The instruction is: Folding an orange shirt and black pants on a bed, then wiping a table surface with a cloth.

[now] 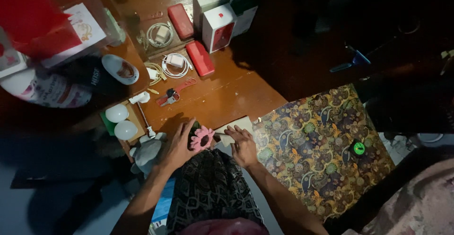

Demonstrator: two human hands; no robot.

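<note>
**Hands at the table edge**

The left hand (178, 142) is lying open, fingers touching a pink flower-shaped piece (202, 138) at the brown wooden table's (222, 97) near edge. The right hand (243, 145) is pressing flat on a beige card sheet (234, 126) just beside it.

I have one view only, from the camera on the person's head, looking almost straight down from well above the wooden table (222, 97). It faces the table edge, where the left hand (179, 145) and right hand (243, 145) sit low in the middle of the frame.
</note>
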